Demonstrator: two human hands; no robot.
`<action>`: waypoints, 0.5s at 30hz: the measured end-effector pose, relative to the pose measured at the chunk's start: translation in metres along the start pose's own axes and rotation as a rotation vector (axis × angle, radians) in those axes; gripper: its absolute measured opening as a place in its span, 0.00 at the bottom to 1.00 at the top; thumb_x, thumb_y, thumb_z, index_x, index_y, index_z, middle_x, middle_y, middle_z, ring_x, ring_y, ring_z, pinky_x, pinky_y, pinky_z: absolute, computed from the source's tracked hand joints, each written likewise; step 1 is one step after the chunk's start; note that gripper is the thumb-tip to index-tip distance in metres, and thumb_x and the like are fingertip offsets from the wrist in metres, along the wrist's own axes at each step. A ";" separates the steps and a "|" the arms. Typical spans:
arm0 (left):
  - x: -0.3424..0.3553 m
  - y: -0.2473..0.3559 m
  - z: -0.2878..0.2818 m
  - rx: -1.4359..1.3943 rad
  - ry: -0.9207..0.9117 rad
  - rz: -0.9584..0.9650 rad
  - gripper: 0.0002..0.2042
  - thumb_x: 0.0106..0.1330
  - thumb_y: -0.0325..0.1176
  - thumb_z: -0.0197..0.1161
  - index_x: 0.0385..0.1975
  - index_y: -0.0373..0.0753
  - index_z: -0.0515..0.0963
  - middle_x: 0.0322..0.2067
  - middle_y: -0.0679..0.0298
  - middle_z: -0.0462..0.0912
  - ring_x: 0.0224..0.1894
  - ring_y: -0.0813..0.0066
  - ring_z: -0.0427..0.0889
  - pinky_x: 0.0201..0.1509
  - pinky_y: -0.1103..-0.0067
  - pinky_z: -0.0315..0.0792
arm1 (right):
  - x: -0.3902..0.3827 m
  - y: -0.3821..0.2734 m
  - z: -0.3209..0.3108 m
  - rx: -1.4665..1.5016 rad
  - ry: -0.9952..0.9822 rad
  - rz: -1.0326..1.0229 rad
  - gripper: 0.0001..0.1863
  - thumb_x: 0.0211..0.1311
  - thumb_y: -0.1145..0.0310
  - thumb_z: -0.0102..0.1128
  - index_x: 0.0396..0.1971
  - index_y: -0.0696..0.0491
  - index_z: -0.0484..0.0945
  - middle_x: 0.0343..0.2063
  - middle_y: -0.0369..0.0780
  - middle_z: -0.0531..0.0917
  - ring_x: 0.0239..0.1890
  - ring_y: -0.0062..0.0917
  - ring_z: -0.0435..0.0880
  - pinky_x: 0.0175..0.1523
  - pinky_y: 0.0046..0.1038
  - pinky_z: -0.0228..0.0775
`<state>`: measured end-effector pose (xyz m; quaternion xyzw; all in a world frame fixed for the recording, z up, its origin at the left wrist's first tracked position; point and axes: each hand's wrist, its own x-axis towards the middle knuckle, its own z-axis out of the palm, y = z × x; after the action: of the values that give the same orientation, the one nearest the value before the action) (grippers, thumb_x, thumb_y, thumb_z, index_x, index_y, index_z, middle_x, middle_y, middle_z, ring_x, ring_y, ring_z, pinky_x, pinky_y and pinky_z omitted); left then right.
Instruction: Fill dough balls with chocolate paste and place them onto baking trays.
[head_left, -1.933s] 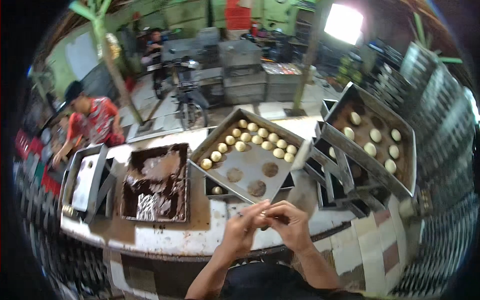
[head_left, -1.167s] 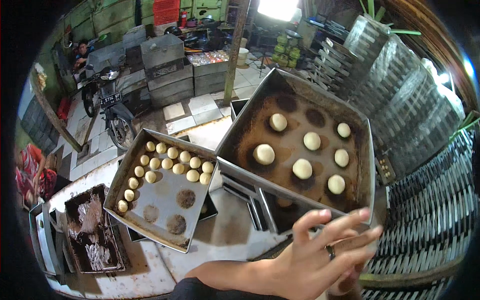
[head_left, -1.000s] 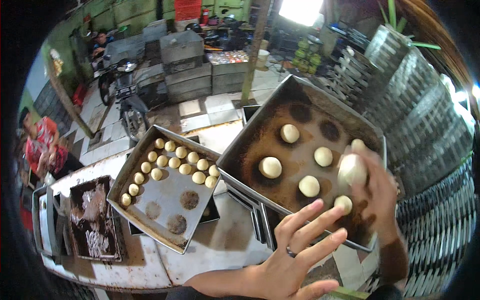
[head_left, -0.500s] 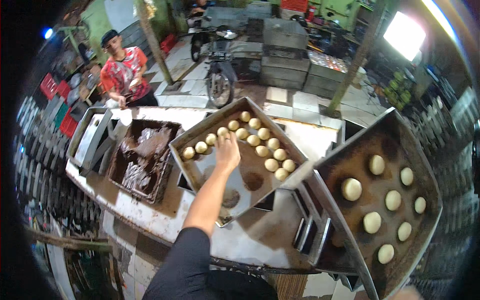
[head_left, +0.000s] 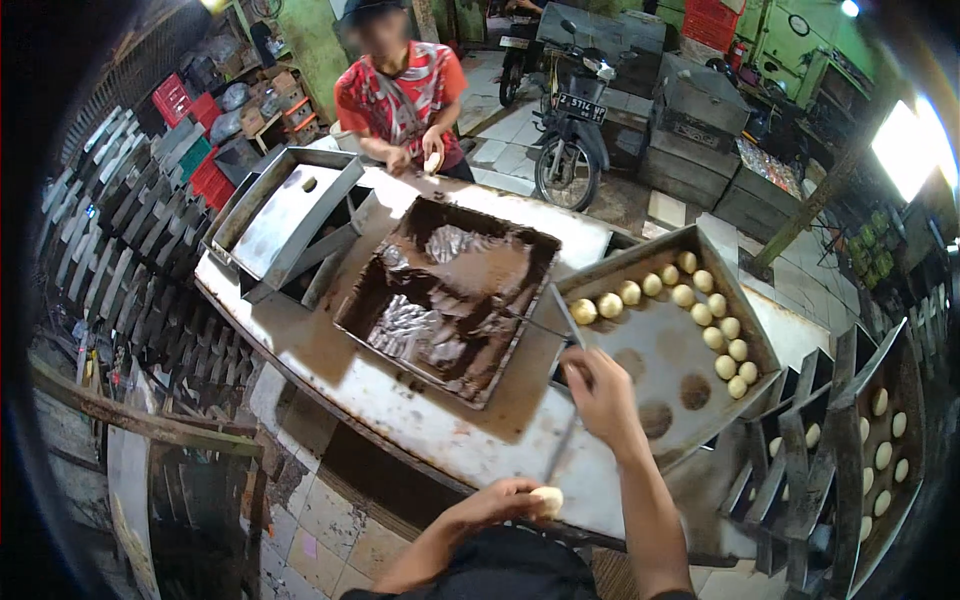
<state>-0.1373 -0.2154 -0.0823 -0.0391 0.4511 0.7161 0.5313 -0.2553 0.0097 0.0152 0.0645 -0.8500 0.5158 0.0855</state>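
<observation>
My left hand [head_left: 497, 506] is closed around a pale round dough ball [head_left: 547, 502] at the table's near edge. Above the near left edge of a metal tray [head_left: 590, 262] is my right hand [head_left: 606, 398], with fingers curled and thumb close to them. A blurred grey streak runs from it down toward the dough ball; whether that is a held tool I cannot make out. In the tray several dough balls [head_left: 652, 284] stand along its far and right sides. Left of it lies a pan [head_left: 478, 400] of brown paste, a thin dark rod [head_left: 540, 325] at its right side.
Across the table a person [head_left: 405, 95] holds a pale piece. Metal trays [head_left: 290, 215] are stacked at the table's left end. More trays [head_left: 905, 365] stand at the right, the top one with dough balls. A motorbike [head_left: 570, 130] and grey boxes [head_left: 695, 105] are behind.
The view has swung left. The arm reaching into the tray has drawn back; my left hand is now low with a dough ball. My right hand has come up beside the tray.
</observation>
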 end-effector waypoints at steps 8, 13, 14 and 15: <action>-0.122 0.081 -0.169 -0.180 0.424 0.441 0.23 0.66 0.20 0.67 0.61 0.35 0.72 0.48 0.55 0.84 0.47 0.62 0.87 0.52 0.70 0.83 | 0.085 0.076 0.119 -0.814 -0.172 0.030 0.26 0.49 0.87 0.60 0.50 0.58 0.66 0.50 0.56 0.72 0.53 0.57 0.76 0.57 0.50 0.71; -0.151 0.140 -0.225 -0.195 0.377 0.667 0.22 0.68 0.26 0.69 0.60 0.35 0.72 0.42 0.60 0.85 0.44 0.71 0.85 0.50 0.75 0.82 | 0.106 0.032 0.137 -0.776 -0.194 0.049 0.17 0.56 0.83 0.57 0.47 0.58 0.69 0.44 0.53 0.76 0.48 0.54 0.82 0.52 0.50 0.77; -0.151 0.146 -0.226 -0.190 0.408 0.642 0.20 0.68 0.26 0.69 0.59 0.35 0.73 0.42 0.60 0.85 0.44 0.72 0.85 0.51 0.76 0.81 | 0.106 0.024 0.141 -0.822 -0.164 0.105 0.15 0.58 0.82 0.56 0.46 0.58 0.70 0.42 0.52 0.77 0.45 0.53 0.84 0.47 0.49 0.79; -0.147 0.151 -0.227 -0.182 0.440 0.615 0.19 0.68 0.26 0.69 0.58 0.35 0.75 0.42 0.61 0.85 0.45 0.73 0.85 0.53 0.77 0.81 | 0.103 0.023 0.145 -0.879 -0.138 0.111 0.11 0.61 0.80 0.54 0.45 0.58 0.71 0.41 0.52 0.78 0.41 0.53 0.85 0.44 0.50 0.80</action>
<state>-0.2902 -0.4824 -0.0458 -0.1015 0.4794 0.8536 0.1767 -0.3719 -0.1103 -0.0489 0.0106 -0.9943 0.1037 0.0203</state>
